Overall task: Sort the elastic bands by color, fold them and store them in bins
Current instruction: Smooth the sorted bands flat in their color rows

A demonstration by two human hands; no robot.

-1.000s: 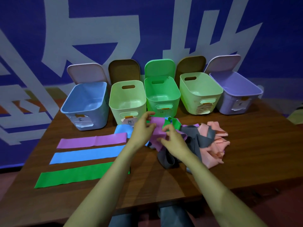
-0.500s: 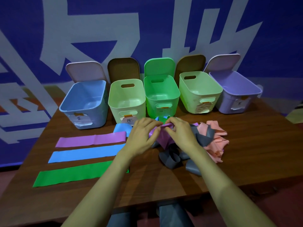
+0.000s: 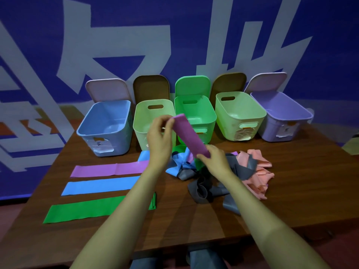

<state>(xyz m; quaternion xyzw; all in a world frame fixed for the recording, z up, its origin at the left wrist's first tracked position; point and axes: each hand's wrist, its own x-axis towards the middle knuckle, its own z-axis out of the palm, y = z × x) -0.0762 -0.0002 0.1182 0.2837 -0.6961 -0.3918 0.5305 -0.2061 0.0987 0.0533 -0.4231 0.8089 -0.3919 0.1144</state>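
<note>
Head view, read from the left: three bands lie flat on the table (image 3: 291, 181), purple strip (image 3: 108, 169) farthest from us, then blue strip (image 3: 101, 186), then green strip (image 3: 83, 209) nearest, each with its long axis running left to right. Behind them the blue bin (image 3: 120, 140) starts a row of five open bins, and we see no band in it. Next comes the left grip (image 3: 159, 133), raised in front of the pale green bin (image 3: 139, 121) and pinching the upper end of the held purple band (image 3: 189, 136). That band is off the table and slants down to the right across the green bin (image 3: 206, 113). Its lower end is in the right grip (image 3: 213, 158), whose fingers curl round it just above the tangled pile (image 3: 242, 171) of grey, blue, green and pink bands. We judge the move ahead turns on this slant: the matching purple strip lies to the lower left, nearer the left grip, so the band must swing level to lie along it. The second pale green bin (image 3: 233, 121) and lilac bin (image 3: 272, 129) close the row, and no band shows in them either.
</note>
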